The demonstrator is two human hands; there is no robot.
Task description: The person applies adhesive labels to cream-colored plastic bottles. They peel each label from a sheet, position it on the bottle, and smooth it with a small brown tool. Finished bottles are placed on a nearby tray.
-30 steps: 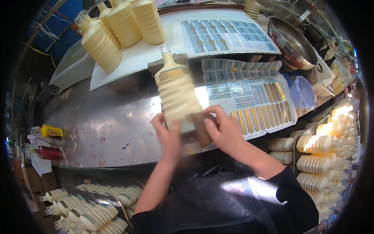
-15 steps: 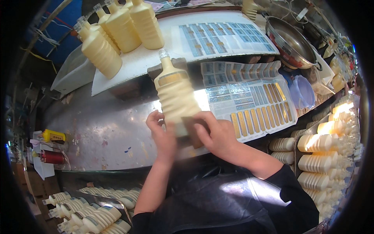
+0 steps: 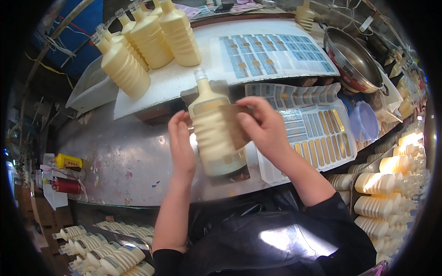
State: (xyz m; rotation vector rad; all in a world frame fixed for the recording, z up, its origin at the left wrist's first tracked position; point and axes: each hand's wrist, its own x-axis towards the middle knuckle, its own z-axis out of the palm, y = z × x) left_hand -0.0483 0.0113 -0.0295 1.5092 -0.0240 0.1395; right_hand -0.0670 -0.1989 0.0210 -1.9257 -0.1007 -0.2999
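Observation:
A cream ribbed bottle (image 3: 209, 138) with a clear neck lies on the metal table in front of me, its neck pointing away over a dark block (image 3: 188, 95). A gold strip label crosses its shoulder, and a pale blue-green band wraps the base. My right hand (image 3: 267, 124) pinches a flat brown rectangular piece (image 3: 234, 126), blurred by motion, against the bottle's upper right side. Beside the left side of the bottle is my left hand (image 3: 182, 145), fingers slightly curled and apart; whether it touches the bottle I cannot tell.
A label sheet (image 3: 317, 149) with gold strips lies right of the bottle. Another label sheet (image 3: 258, 57) rests on the white board (image 3: 209, 50), beside several standing cream bottles (image 3: 149, 41). A metal pan (image 3: 354, 57) and purple tub (image 3: 363, 122) stand right. Stacked bottles (image 3: 110, 257) fill the lower left.
My right hand has moved the brown piece from near the bottle's base up toward its shoulder. My left hand has shifted away from the lower bottle, up along its left side. The view has shifted slightly.

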